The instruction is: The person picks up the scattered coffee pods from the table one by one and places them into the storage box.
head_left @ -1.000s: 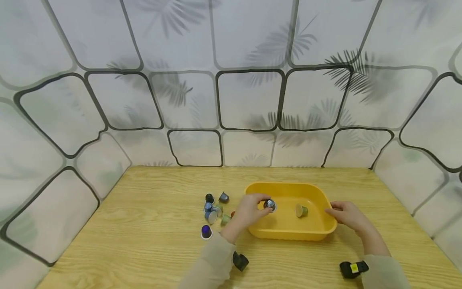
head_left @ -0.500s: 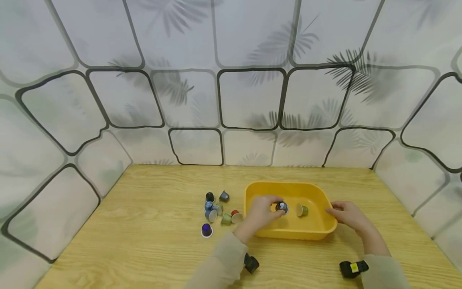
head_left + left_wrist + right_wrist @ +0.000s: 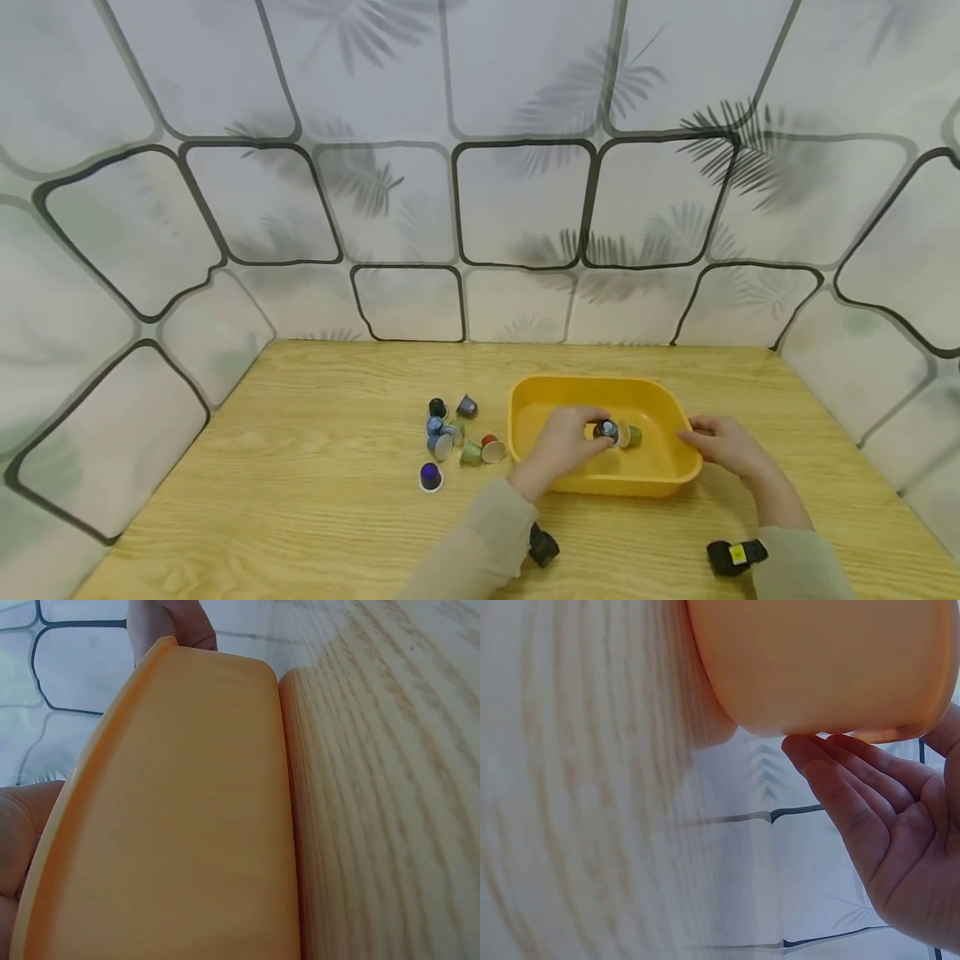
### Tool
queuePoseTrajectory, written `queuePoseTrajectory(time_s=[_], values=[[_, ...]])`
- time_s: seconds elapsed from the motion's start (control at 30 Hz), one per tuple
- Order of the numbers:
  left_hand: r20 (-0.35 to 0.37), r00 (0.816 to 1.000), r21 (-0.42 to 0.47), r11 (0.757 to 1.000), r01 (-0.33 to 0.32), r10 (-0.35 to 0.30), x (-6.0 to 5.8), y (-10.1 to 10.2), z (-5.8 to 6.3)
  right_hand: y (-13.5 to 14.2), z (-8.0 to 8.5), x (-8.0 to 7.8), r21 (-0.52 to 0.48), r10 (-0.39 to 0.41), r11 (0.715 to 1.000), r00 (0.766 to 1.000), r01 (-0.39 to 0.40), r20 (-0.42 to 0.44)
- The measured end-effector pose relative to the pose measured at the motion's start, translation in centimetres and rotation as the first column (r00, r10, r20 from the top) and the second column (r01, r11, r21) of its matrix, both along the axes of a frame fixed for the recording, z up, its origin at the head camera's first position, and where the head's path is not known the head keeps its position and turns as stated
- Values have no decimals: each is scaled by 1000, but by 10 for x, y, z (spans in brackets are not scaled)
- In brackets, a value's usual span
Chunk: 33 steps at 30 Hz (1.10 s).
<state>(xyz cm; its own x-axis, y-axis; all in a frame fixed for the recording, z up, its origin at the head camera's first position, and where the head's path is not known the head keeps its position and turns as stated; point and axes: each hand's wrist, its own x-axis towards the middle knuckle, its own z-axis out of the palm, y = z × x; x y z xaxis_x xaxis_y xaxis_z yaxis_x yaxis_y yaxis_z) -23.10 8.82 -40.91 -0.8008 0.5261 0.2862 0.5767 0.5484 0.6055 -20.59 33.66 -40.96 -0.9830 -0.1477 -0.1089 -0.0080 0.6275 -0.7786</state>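
Note:
Between the thumb and fingers of my left hand (image 3: 562, 446) is a dark coffee capsule (image 3: 608, 430), held inside the yellow tray (image 3: 592, 484). Right beside it in the tray lies a green capsule (image 3: 634, 436) on its side, partly covered. My right hand (image 3: 726, 450) holds the tray's right end by the rim. In the right wrist view its fingers (image 3: 847, 799) lie against the outer wall, and the thumb is mostly hidden at the rim. The left wrist view shows the tray's outer wall (image 3: 187, 802), which hides the held capsule.
Left of the tray, several loose capsules lie on the wooden table (image 3: 300, 500): a purple one (image 3: 431, 477), a red one (image 3: 492, 449), a green one (image 3: 471, 453), a black one (image 3: 437, 407), a grey one (image 3: 467, 406) and blue ones (image 3: 440, 447). A patterned wall (image 3: 517, 308) stands behind.
My left hand has carried the dark capsule rightward across the tray to the green one. The red capsule has come fully into view. My right hand stays at the rim.

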Motion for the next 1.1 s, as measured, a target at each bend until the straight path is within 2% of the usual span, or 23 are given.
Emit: queuePoseTrajectory(time_s=[0.23, 0.37, 0.57, 0.77, 0.9, 1.0, 1.1], values=[[2, 1000, -20, 1000, 6, -6, -1, 9, 0, 1, -2, -2, 4, -5, 1000, 1000, 5, 2], [25, 1000, -48, 999, 5, -4, 0, 15, 3, 2, -3, -1, -2, -5, 1000, 1000, 5, 2], [11, 1000, -85, 996, 12, -11, 2, 24, 10, 2, -2, -3, 2, -4, 1000, 1000, 4, 9], [60, 998, -105, 994, 22, -16, 2, 34, 12, 1, 0, -2, -10, 2, 1000, 1000, -2, 16], [56, 998, -146, 988, 39, -31, 2, 40, 12, 1, 0, -1, -19, 6, 1000, 1000, -6, 19], [33, 998, -200, 978, 52, -46, 2, 44, 11, 1, 0, -1, -20, 10, 1000, 1000, -10, 18], [42, 997, -244, 967, 67, -59, 2, 47, 10, 1, 1, -1, -21, 6, 1000, 1000, -6, 15]])
